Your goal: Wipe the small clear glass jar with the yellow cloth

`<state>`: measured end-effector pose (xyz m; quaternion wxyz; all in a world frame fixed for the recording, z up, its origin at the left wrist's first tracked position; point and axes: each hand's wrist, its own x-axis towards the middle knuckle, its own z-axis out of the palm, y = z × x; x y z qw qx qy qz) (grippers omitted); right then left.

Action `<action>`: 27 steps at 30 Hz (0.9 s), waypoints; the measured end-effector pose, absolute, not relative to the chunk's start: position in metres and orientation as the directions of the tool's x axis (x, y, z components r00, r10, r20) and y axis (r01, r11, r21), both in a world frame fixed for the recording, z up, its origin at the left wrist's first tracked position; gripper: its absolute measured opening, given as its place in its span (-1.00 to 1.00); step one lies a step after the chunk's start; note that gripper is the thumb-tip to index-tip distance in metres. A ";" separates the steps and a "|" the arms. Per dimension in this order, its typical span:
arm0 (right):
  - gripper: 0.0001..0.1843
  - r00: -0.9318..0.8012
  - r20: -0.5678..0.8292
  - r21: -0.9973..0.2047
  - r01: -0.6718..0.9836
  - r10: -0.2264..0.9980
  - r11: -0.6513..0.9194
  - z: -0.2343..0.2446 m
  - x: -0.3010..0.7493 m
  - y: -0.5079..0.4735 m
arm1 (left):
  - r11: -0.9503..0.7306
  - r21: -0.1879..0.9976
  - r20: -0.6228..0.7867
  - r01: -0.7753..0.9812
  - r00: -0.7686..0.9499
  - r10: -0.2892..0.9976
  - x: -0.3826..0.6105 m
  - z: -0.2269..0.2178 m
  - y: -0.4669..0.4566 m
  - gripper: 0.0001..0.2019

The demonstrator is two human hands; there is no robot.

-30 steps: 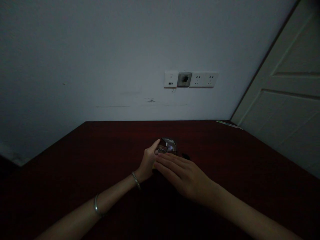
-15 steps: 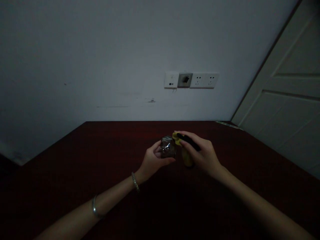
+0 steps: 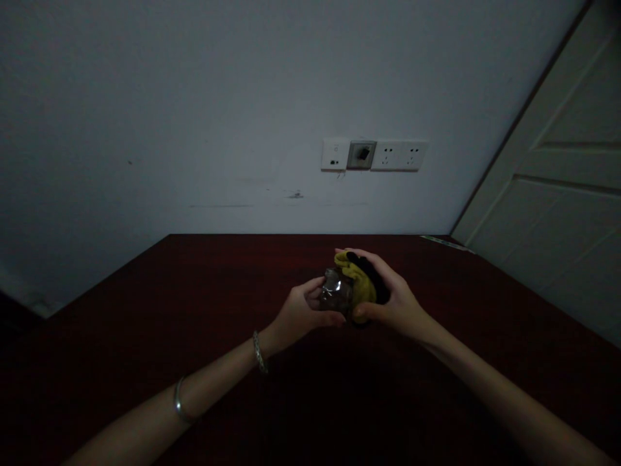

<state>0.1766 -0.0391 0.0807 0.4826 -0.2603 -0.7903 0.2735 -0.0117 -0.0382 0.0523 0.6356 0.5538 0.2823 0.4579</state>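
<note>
Between the fingers and thumb of my left hand [image 3: 303, 309] is a small clear glass jar [image 3: 336, 292], with light glinting off its side. Yellow-and-black cloth [image 3: 361, 285] is bunched in my right hand [image 3: 395, 301], its thumb in front and its fingers over the top. The cloth presses up against the right side of the jar, hiding that end. Both hands are close together just above the dark red table. In this dim light I cannot make out the jar's rim or whether anything is inside.
The dark red tabletop [image 3: 218, 291] runs back to a pale wall [image 3: 194, 116]. Sockets and a switch panel [image 3: 373, 156] are on the wall. A white panelled door [image 3: 557, 213] is at the right, with a thin patterned strip [image 3: 447, 243] at the table's back right edge.
My right hand has opened wider around the cloth and pushed it against the jar. The jar has shifted slightly right and toward the cloth with my left hand.
</note>
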 end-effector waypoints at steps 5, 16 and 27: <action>0.14 -0.574 0.623 -0.453 0.288 0.530 0.844 0.085 0.179 -0.039 | 0.088 0.956 0.051 -0.278 0.456 0.889 -0.012 0.053 -0.037 -0.44; -0.07 -0.455 0.716 -0.371 0.394 0.529 0.841 0.067 0.162 -0.038 | 0.114 0.975 -0.010 -0.188 0.479 0.878 -0.015 0.052 -0.035 -0.57; -0.10 -0.217 0.645 -0.659 0.328 0.733 0.677 0.077 0.152 -0.052 | -0.003 0.995 0.067 -0.097 0.669 0.740 -0.038 0.059 -0.022 -0.34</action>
